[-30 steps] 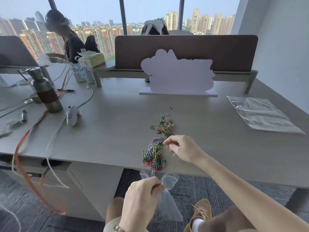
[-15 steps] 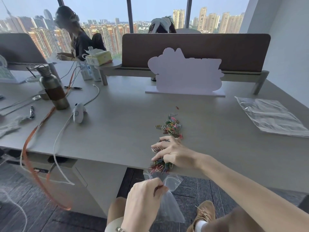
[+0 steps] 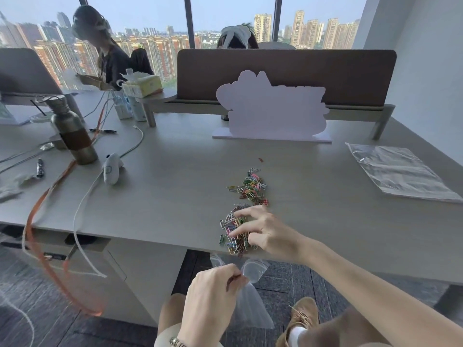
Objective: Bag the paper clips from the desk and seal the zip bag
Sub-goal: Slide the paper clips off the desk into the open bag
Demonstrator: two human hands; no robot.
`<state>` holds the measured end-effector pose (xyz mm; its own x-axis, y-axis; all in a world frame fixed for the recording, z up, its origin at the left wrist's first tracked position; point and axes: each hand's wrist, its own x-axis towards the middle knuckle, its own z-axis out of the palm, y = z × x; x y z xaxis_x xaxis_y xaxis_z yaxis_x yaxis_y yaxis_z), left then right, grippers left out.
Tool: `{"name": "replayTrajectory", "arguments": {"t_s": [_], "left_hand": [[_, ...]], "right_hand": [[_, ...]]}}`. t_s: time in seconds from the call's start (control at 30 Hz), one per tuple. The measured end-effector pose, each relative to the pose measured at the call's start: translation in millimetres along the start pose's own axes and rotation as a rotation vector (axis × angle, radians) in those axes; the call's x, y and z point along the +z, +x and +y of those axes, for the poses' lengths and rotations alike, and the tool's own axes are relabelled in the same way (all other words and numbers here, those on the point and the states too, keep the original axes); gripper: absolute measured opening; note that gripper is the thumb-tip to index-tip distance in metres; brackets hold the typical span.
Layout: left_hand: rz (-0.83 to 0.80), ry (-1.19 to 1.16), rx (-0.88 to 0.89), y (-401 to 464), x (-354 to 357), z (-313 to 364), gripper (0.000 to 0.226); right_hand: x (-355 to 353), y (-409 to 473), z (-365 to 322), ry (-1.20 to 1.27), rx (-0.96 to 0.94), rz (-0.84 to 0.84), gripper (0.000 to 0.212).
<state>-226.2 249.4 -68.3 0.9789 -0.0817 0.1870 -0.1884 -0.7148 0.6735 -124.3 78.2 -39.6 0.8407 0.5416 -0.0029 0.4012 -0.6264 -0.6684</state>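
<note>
Coloured paper clips lie in two heaps on the grey desk [image 3: 175, 191]: a far heap [image 3: 251, 185] and a near heap [image 3: 231, 234] at the front edge. My right hand [image 3: 263, 231] rests on the near heap with fingers spread over the clips. Just below the desk edge, my left hand [image 3: 213, 296] pinches the rim of a small clear zip bag [image 3: 251, 296], which hangs open under the near heap. One stray red clip [image 3: 260, 160] lies farther back.
A stack of clear zip bags [image 3: 398, 171] lies at the right. A white cut-out sign [image 3: 273, 113] stands behind the clips. To the left are a metal bottle [image 3: 72, 134], a white mouse-like device [image 3: 111, 169], cables and an orange strap [image 3: 50, 221]. Two people sit beyond the divider.
My right hand has moved from beside the near heap onto it, fingers spreading over the clips near the desk edge. The left hand keeps holding the bag below.
</note>
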Motion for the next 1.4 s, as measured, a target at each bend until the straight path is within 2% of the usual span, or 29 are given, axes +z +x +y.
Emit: {"name": "replayTrajectory", "arguments": {"t_s": [0.07, 0.13, 0.23, 0.47, 0.67, 0.87, 1.07, 1.13, 1.17, 1.27, 1.4], "left_hand": [[-0.014, 0.013, 0.006, 0, 2, 0, 0.015], [-0.019, 0.031, 0.022, 0, 4, 1, 0.016], [-0.022, 0.044, 0.029, 1, 5, 4, 0.018], [-0.007, 0.034, 0.034, 2, 2, 6, 0.016], [-0.018, 0.023, 0.025, 2, 1, 6, 0.014], [-0.01, 0.025, 0.025, 3, 0, 5, 0.014], [-0.003, 0.034, 0.024, 3, -1, 3, 0.015], [-0.001, 0.033, 0.019, 2, -2, 4, 0.016], [0.002, 0.033, 0.014, 2, -2, 4, 0.016], [-0.011, 0.026, 0.004, 2, -3, 4, 0.017], [-0.014, 0.016, 0.0, 2, -2, 2, 0.019]], "right_hand": [[-7, -4, 6, -0.008, 0.089, 0.186, 0.033], [-11, -10, 11, -0.024, 0.21, 0.27, 0.032], [-8, -17, 11, 0.08, 0.301, 0.222, 0.034], [2, -19, -4, 0.343, 0.331, 0.16, 0.036], [-6, -8, 4, 0.258, 0.332, 0.308, 0.036], [0, -5, -1, 0.23, 0.292, 0.188, 0.046], [5, -18, -7, 0.446, 0.308, 0.111, 0.042], [2, -16, -7, 0.516, 0.314, 0.135, 0.037], [0, -14, -6, 0.49, 0.304, 0.169, 0.035], [-7, 5, 1, 0.161, 0.203, 0.239, 0.035], [-5, 37, 3, -0.189, 0.087, 0.106, 0.045]]}}
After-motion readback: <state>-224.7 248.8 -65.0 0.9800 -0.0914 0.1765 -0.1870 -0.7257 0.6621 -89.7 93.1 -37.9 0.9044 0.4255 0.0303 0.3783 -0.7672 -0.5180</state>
